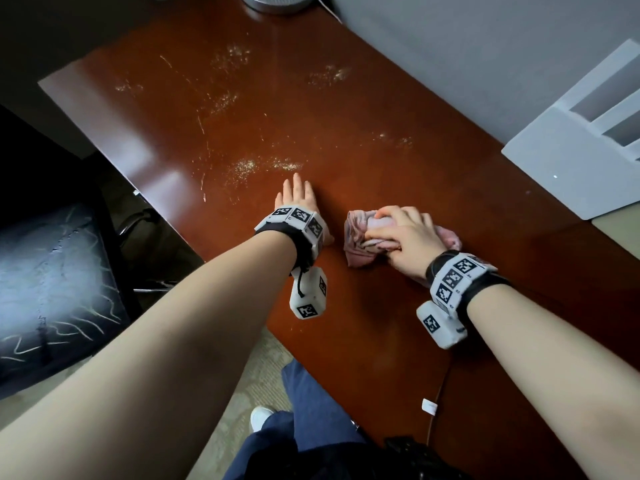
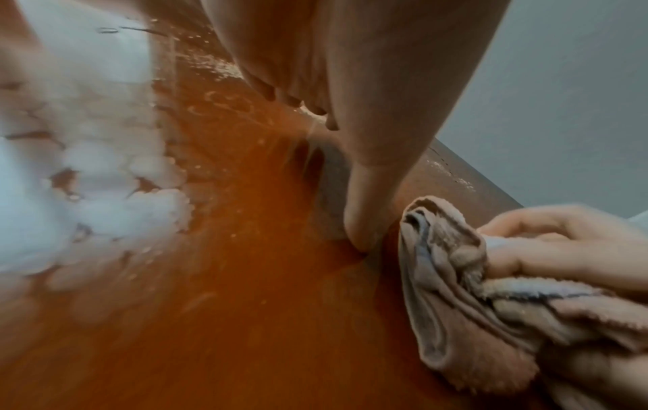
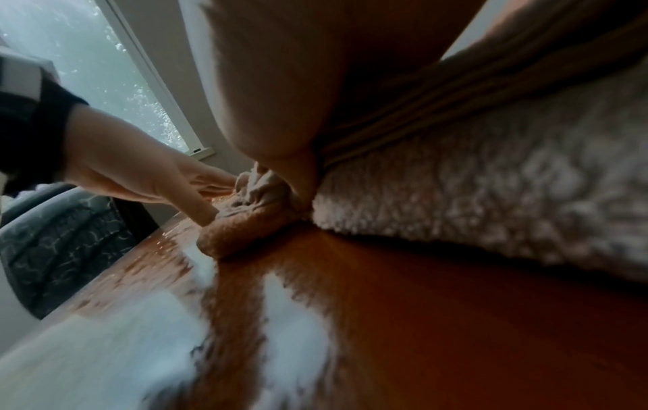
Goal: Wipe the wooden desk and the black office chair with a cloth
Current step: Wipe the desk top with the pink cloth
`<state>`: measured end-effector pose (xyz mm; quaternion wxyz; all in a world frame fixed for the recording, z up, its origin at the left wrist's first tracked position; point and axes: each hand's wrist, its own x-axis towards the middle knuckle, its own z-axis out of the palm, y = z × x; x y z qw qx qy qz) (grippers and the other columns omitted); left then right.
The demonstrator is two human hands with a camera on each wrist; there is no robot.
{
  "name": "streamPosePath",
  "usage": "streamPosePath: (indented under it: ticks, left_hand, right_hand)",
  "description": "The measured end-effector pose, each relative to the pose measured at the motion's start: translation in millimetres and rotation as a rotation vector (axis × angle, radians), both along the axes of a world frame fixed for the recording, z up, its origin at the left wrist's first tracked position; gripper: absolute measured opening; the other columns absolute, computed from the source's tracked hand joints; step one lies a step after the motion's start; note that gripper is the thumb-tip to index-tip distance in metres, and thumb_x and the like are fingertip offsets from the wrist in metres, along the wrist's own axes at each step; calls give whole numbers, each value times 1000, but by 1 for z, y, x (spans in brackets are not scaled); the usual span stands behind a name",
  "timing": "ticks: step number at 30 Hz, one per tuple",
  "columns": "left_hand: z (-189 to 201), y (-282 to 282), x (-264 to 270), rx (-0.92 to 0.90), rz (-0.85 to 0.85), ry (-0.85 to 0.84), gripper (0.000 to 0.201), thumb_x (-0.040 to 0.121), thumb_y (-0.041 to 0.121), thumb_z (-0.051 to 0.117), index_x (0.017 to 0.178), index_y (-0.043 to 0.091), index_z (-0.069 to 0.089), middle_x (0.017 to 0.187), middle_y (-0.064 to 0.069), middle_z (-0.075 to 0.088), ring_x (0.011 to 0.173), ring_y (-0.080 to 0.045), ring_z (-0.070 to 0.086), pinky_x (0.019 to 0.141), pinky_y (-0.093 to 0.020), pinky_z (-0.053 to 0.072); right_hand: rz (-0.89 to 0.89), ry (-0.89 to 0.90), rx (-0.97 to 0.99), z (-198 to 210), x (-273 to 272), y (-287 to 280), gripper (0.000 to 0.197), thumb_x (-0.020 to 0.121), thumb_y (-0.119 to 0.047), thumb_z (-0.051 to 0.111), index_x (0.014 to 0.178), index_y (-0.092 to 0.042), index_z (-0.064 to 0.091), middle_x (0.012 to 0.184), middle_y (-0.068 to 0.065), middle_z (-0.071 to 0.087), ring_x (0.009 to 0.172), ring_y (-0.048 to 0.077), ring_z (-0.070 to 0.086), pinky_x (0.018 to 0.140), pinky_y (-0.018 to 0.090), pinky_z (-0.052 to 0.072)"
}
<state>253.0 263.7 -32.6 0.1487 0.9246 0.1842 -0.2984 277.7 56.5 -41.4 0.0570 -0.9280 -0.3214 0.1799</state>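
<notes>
A bunched pink cloth (image 1: 360,237) lies on the reddish-brown wooden desk (image 1: 242,116). My right hand (image 1: 401,233) grips it from above, fingers curled over the folds; the same cloth (image 2: 466,291) and hand (image 2: 561,247) show in the left wrist view. My left hand (image 1: 296,195) lies flat on the desk just left of the cloth, fingers straight, holding nothing. In the right wrist view this left hand (image 3: 147,172) touches the desk beside the cloth (image 3: 473,194). White dust patches (image 1: 249,166) speckle the desk beyond the hands. The black office chair (image 1: 52,278) stands at the left.
A white shelf unit (image 1: 581,150) sits on the desk at the right by the grey wall. A round grey base (image 1: 277,1) stands at the desk's far end. A thin cable (image 1: 438,393) runs along the near part of the desk. My leg (image 1: 311,427) is below the desk edge.
</notes>
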Motion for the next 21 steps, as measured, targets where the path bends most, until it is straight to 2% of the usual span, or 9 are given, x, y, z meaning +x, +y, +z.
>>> streamPosePath:
  ticks: [4,7,11,14,18,21]
  left_hand:
    - [-4,-5,23,-19,-20,-45,122,72,56,73,151,8,-7,157,-10,-17,145,-26,-13,118,-39,0]
    - [-7,-5,42,-19,3,-73,127,68,62,72,150,5,-7,157,-12,-16,146,-26,-12,119,-38,0]
    - [-8,-5,65,-6,21,-65,134,63,71,69,150,3,-8,157,-14,-15,146,-27,-11,119,-39,-1]
    - [-11,-1,77,33,-81,-33,134,64,73,67,149,4,-11,157,-13,-18,145,-26,-13,118,-38,-4]
    - [-10,2,88,67,-265,-24,129,68,72,64,149,7,-13,156,-11,-23,144,-24,-18,118,-38,-8]
    - [-8,1,95,66,-299,17,130,69,69,66,149,6,-15,155,-11,-24,144,-24,-19,117,-38,-9]
  right_hand:
    - [-100,-55,6,-2,25,0,49,80,-12,57,117,-44,61,136,-7,40,116,25,34,92,39,26]
    - [-225,-39,22,-1,55,1,41,85,-15,58,117,-40,60,136,-5,39,117,26,33,99,43,25]
    - [-390,-64,43,0,89,-3,42,87,-17,60,122,-41,58,138,-3,37,119,28,33,103,45,26]
    - [-597,-48,107,-1,115,-9,42,89,-19,61,127,-37,56,137,-1,35,119,29,33,104,43,30]
    - [-707,-87,93,-14,156,-9,41,86,-27,64,125,-39,57,136,-2,36,120,28,33,100,40,28]
    - [-800,-113,97,-15,185,-1,39,87,-27,62,123,-39,57,135,0,37,120,30,34,99,42,29]
